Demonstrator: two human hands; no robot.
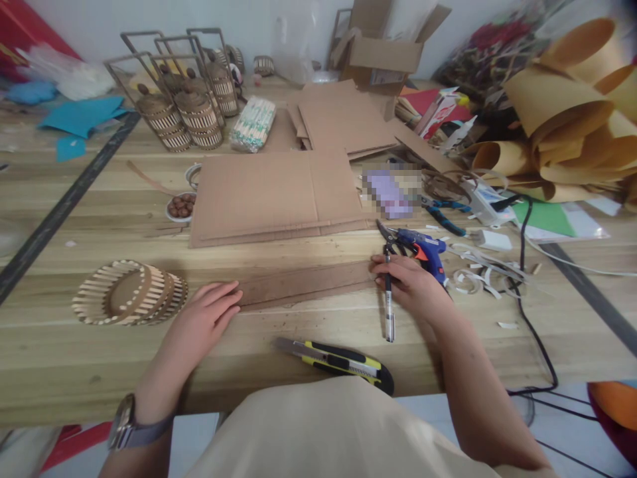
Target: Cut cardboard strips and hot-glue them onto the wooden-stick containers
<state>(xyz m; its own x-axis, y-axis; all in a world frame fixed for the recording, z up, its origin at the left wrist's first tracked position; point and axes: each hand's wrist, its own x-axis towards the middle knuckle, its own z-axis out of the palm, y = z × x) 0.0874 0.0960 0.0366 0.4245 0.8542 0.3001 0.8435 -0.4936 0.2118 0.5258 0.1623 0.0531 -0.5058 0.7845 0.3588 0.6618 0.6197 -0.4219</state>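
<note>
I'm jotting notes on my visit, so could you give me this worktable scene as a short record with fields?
Left hand: fingers extended, at the left end of a brown strip
Right hand: at the strip's right end, with a pen between its fingers
Near edge: utility knife, front end pointing left
Left side: slatted basket
Beyond the strip: cardboard sheets
Beside the right hand: blue glue gun
Far left: lidded containers with tall handles
</note>
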